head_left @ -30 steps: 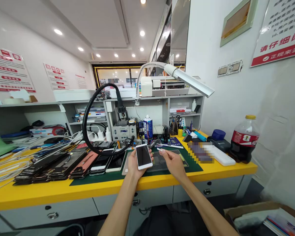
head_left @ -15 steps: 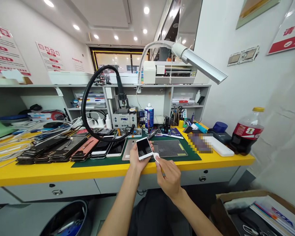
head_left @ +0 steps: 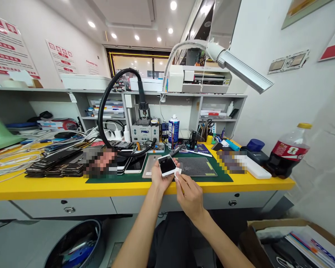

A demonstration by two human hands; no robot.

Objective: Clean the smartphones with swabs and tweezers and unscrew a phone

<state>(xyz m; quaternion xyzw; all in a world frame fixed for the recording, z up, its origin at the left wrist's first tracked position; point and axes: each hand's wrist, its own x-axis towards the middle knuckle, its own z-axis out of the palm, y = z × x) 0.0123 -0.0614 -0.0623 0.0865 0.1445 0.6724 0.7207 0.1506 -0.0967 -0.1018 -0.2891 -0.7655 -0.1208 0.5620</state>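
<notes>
White phone [head_left: 166,165] | left fingers [head_left: 178,164] clasp it | right fingers [head_left: 185,180] pinch white scrap [head_left: 178,171] | red bottle label [head_left: 290,150] illegible

The head view looks forward and down from just before the long yellow-topped workbench [head_left: 58,191]; grey compartmented shelving [head_left: 196,111] lies beyond.

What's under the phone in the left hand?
The left hand is under the phone, with some fingers showing past its right edge. The phone's back faces away, so it cannot be seen, nor can anything between it and the hand.
</notes>
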